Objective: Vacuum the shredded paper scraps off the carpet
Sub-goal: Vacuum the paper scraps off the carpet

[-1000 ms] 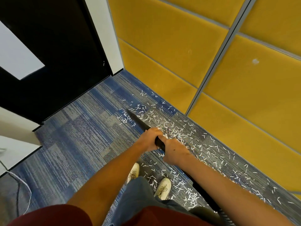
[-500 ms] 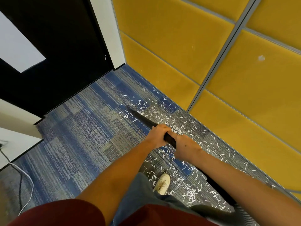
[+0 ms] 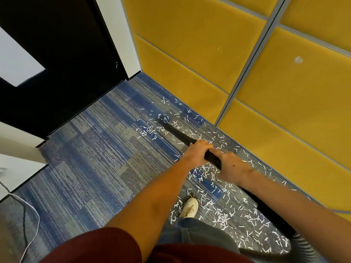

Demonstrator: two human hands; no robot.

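Note:
A black vacuum wand (image 3: 178, 134) slants over the blue-grey carpet (image 3: 91, 164), its tip among white shredded paper scraps (image 3: 220, 215) near the yellow wall. My left hand (image 3: 195, 153) grips the wand further forward, fingers curled over it. Just behind it, my right hand (image 3: 232, 166) grips the same wand. Scraps lie in a band along the wall, from the tip back past my white shoe (image 3: 189, 207). The wand's rear part is hidden under my right forearm; a ribbed hose (image 3: 302, 245) shows at the lower right.
Yellow padded wall panels (image 3: 209, 54) run along the right. A black door (image 3: 57, 69) with a white frame closes the far left corner. White cables (image 3: 28, 215) lie on the floor at the lower left beside a white unit (image 3: 17, 168).
The wand's tip and both hands have pushed forward toward the wall corner. One of my shoes has dropped out of sight. Fewer scraps lie at the left of the tip.

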